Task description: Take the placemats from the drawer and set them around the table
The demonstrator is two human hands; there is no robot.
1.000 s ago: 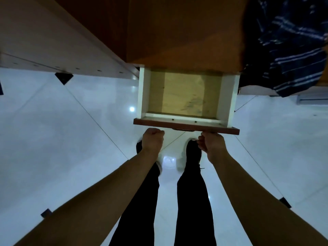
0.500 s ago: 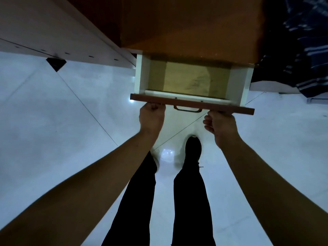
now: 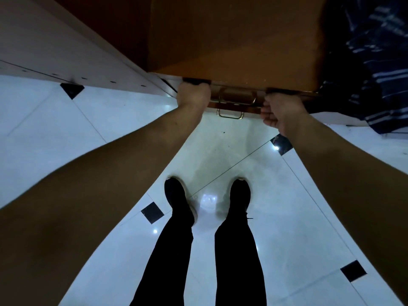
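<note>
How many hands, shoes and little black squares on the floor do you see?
hands: 2, left hand and right hand, both gripping the drawer
shoes: 2, left shoe and right shoe
black floor squares: 4
total: 8

One drawer (image 3: 237, 96), two brass handles (image 3: 229, 117), two hands (image 3: 193, 96), two black shoes (image 3: 177, 199), four small black floor tiles (image 3: 152, 212), one striped cloth (image 3: 379, 80).

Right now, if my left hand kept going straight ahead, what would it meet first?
The drawer front: your left hand grips its end, so it would likely just press it in under the wooden top.
</note>
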